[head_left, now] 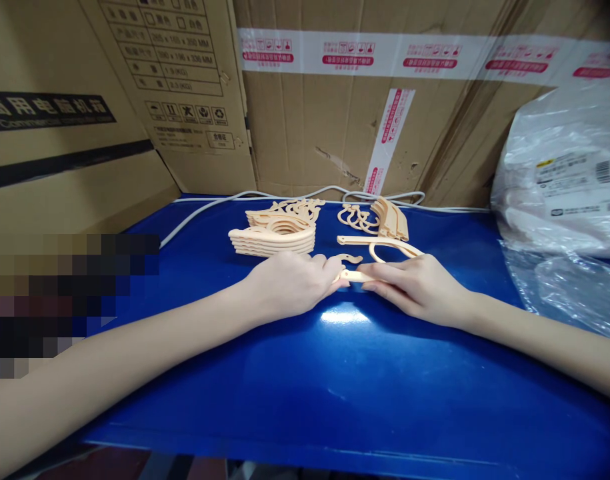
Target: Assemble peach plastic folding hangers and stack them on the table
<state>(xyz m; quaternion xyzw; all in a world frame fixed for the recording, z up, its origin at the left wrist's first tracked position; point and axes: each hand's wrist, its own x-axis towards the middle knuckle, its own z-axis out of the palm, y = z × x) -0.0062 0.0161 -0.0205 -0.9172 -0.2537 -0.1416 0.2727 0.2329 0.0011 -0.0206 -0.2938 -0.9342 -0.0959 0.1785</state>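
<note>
My left hand [297, 283] is closed around a cream plastic hanger hook [353, 258], whose curved tip sticks out above the fingers. My right hand [422, 283] pinches a cream hanger arm [355, 275] with a small hole near its end. The two pieces meet between my fingertips; whether they are joined is hidden. Just behind my right hand lies a loose hanger piece [357, 239], with a curved part showing beside it. A neat stack of folded hangers [272, 241] sits behind my left hand.
Loose hooks [355, 217] and a pile of hanger arms [392, 219] lie at the back of the blue table [305, 387]. A white cable [199, 212] runs along the cardboard [305, 133]. Clear plastic wrapping [559, 180] stands at right; a printed box [45, 140] at left.
</note>
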